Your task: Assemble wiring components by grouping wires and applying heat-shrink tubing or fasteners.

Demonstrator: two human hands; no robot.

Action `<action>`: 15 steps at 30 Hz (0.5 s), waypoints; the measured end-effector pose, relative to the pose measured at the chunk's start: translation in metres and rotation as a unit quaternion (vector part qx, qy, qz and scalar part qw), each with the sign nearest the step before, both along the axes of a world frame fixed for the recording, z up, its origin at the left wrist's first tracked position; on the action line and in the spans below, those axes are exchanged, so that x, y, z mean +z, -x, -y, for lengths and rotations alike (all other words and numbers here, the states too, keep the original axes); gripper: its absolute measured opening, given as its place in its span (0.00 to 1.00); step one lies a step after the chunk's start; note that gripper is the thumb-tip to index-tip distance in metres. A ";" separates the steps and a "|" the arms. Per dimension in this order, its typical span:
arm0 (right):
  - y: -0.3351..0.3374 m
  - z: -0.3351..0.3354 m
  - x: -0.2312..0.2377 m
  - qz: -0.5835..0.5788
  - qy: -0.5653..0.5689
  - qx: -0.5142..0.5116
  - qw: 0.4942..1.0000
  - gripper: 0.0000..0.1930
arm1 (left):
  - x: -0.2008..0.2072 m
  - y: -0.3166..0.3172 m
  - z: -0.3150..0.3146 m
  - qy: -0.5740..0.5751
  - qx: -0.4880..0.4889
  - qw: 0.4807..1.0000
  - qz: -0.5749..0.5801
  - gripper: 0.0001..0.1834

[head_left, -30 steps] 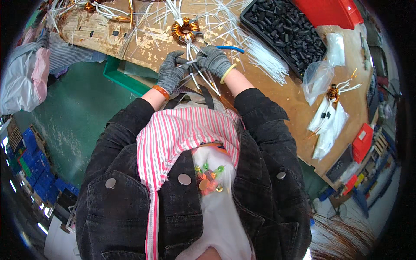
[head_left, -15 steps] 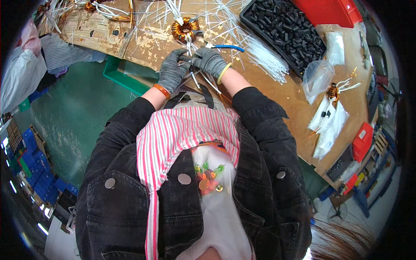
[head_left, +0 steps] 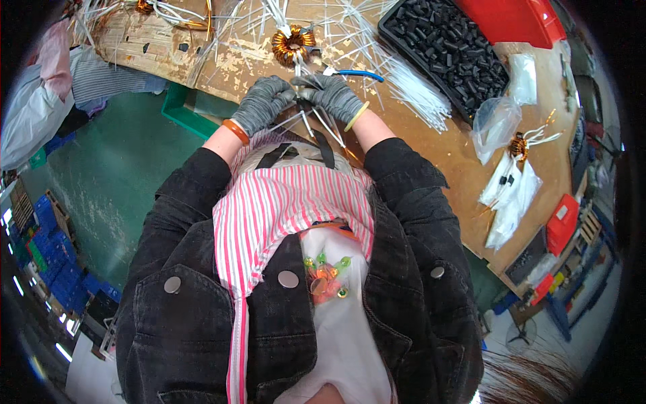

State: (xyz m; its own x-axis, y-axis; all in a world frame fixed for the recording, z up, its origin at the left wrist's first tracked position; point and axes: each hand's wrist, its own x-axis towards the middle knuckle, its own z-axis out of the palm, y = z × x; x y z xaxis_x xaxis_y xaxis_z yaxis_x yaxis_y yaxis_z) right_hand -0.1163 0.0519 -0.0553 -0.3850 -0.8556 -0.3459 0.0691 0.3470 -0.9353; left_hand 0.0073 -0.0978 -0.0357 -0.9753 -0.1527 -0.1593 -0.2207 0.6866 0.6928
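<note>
Gloves of grey knit cover both hands; the left hand (head_left: 261,104) and the right hand (head_left: 334,96) meet at the near edge of the workbench (head_left: 431,155), fingertips almost touching; between them they pinch a small dark part with white sleeved leads (head_left: 316,124) that hang down toward the person's chest; what exactly the part is, the picture does not show, because the fingers cover it. The left hand seems closed around one side, the right hand pinches the other side; an orange band sits on the left wrist, a yellow band on the right wrist.

Just beyond the hands lies a copper-wound toroid coil (head_left: 291,46) with white leads; a blue-handled tool (head_left: 356,73) lies just beside the right hand, on its far side; loose white sleeves (head_left: 417,94) are scattered further right; well beyond them stands a black tray of small black parts (head_left: 451,47), and a red bin (head_left: 518,19) behind it. Far to the right lie clear plastic bags (head_left: 498,121) and a second coil (head_left: 518,145). On the near left of the hands, below the bench edge, a green crate (head_left: 178,111) shows.

To do this step well, it is probably best to keep the grip close to the part, so the thin leads do not bend; each lead should be guided separately, without pulling on the others.
</note>
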 end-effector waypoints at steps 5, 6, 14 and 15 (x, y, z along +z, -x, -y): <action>0.002 0.000 -0.013 -0.312 0.021 0.076 0.947 0.13 | -0.003 -0.009 -0.009 -0.084 0.067 0.994 -0.008 0.07; 0.003 0.003 -0.012 -0.316 0.047 0.111 0.941 0.09 | -0.005 -0.011 -0.006 -0.108 0.062 0.992 0.003 0.06; -0.002 -0.002 -0.022 -0.266 -0.058 0.083 0.959 0.12 | 0.033 -0.014 -0.003 -0.334 0.219 0.916 0.041 0.08; -0.002 -0.005 -0.020 -0.267 -0.058 0.083 0.958 0.12 | 0.032 -0.012 -0.002 -0.335 0.218 0.916 0.041 0.08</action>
State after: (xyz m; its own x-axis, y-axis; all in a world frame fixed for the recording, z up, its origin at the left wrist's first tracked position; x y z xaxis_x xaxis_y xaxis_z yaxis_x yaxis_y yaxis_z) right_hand -0.1144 0.0566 -0.0758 -0.3957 -0.8881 -0.2337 -0.4739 0.4155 -0.7764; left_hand 0.0193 -0.0962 -0.0037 -0.8256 -0.3667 -0.4289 -0.4422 -0.0518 0.8954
